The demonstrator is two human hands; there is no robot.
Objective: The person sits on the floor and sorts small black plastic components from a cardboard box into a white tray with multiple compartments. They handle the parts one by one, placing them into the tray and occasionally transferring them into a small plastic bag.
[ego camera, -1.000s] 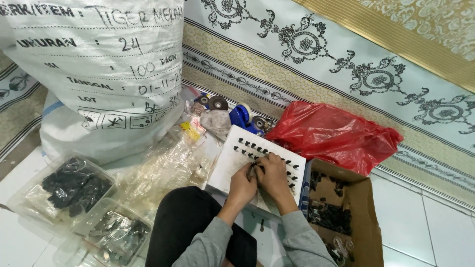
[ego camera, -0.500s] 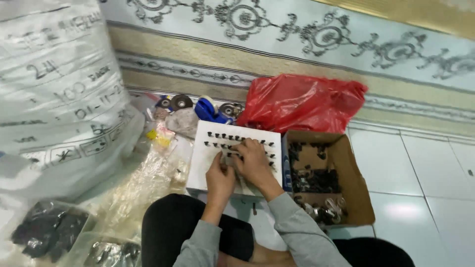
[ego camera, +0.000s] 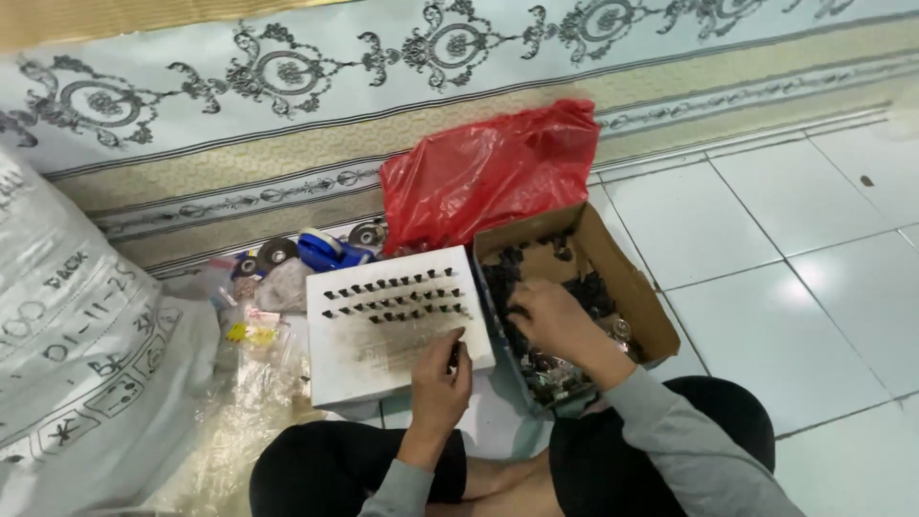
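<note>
while the left hand [ego camera: 438, 381] rests at the near right edge of the white board [ego camera: 394, 330], its fingers [ego camera: 458, 349] are pinched narrow on what looks like one small dark piece, though it's too small to be sure. left of the board: big white printed sack [ego camera: 81, 364], clear plastic bags [ego camera: 244, 402] on the floor, a blue tape dispenser [ego camera: 330, 251] behind. the board carries about three short rows of small black parts [ego camera: 392, 295] stuck upright along its far edge; near two thirds of it is bare. so judged partly filled, most slots left. right of the board, touching it, an open cardboard box [ego camera: 632, 287] holds a loose heap of the same black parts. right hand [ego camera: 548, 314] is down in that heap, fingers curled into it; can't tell if it grips any. red plastic bag [ego camera: 493, 168] sits behind the box, against the carpet edge. supply looks plentiful.
</note>
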